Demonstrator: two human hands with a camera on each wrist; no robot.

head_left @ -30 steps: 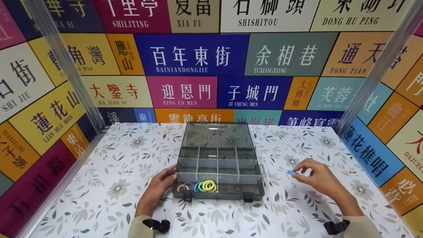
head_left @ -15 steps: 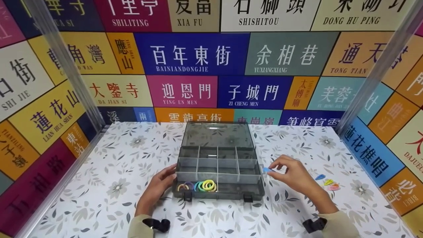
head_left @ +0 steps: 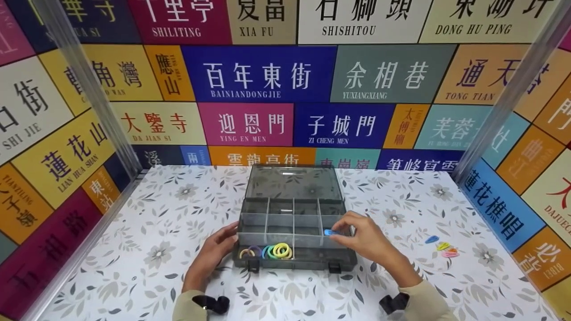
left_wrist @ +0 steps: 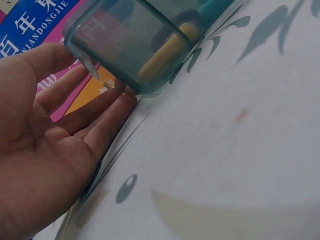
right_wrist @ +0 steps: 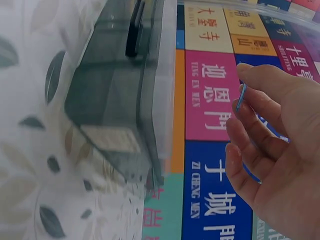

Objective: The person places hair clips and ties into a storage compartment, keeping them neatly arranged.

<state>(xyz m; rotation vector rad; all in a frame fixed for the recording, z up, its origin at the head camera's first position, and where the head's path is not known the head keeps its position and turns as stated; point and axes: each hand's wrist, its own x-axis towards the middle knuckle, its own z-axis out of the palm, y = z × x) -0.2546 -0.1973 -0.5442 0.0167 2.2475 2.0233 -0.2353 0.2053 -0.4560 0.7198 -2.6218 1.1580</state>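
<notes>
A dark translucent compartment box (head_left: 308, 265) stands on the table with its lid raised at the back. My left hand (head_left: 214, 247) rests against the box's left side, its fingers extended to the wall in the left wrist view. Between thumb and fingertips, my right hand (head_left: 368, 238) pinches a blue snap hair clip (head_left: 329, 232) over the right end of the middle row of compartments. The clip appears edge-on as a thin blue strip (right_wrist: 241, 97) in the right wrist view. Several coloured hair ties (head_left: 282, 250) lie in the front left compartment.
To the right on the table lie a blue hair clip (head_left: 432, 239), a yellow one (head_left: 443, 245) and pink-orange ones (head_left: 450, 253). A floral cloth (head_left: 156, 254) covers the table. Clear panels and a wall of coloured signs (head_left: 258, 73) stand behind and at the sides.
My right hand has carried the blue hair clip leftward from the table's right side to over the box, uncovering the clips on the table. The left hand has stayed in place.
</notes>
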